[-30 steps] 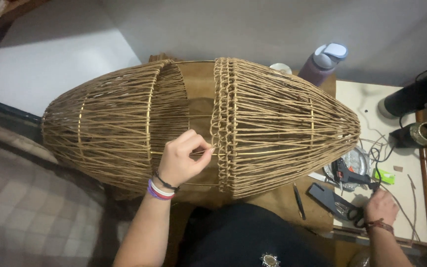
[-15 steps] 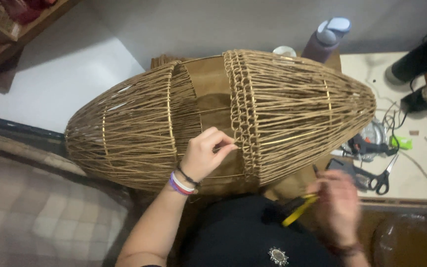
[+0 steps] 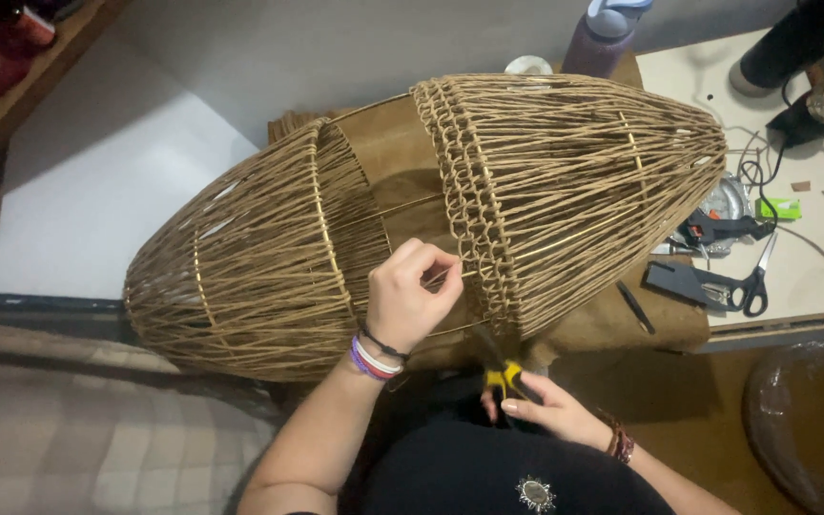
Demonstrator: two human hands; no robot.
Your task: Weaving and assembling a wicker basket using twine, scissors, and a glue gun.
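A: On the left, what does the left hand do?

B: It pinches a cord end between thumb and fingers, fingers closed on it, right at the looped band in the middle of the woven frame. The frame lies on its side across the lap and the table.

A: And the right hand?

B: Lower down, just under the frame, it is closed round a yellow-handled cutter. The blades point up toward the cord.

A: How would you do this well?

B: I'd keep the cord taut and clear of the neighbouring strands, and let the blades meet only that one end, close to the loop.

A: Anything unclear?

B: The blades' tip sits in shadow under the frame, so I can't tell whether it touches the cord. Further right, black scissors and tangled cables lie on the table; the table's far edge is cut off.
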